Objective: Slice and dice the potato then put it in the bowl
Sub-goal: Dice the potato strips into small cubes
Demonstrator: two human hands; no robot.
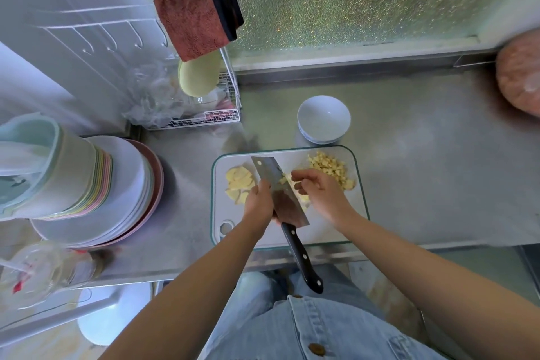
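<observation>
Steel bench [423, 169], cutting board [321, 234] on top. Potato slices [238, 181] wait left of the left hand [258, 202], which grips the knife [267, 171] by its bare blade; one slip and that edge cuts the palm. The right hand [318, 193] curls its fingers at the steel, pinching or not, can't tell. Diced potato [331, 171] sits just beyond it, and the empty bowl [323, 120] farther on. Flicked bits could scatter.

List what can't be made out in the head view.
Head view only:
- Potato at the cleaver: mostly covered by the blade and left hand.
- Right hand grasp: fingertips curl out of sight.
- Pink round object: cut by the right edge, blurred.
- Wire rack contents: behind crumpled plastic.
</observation>
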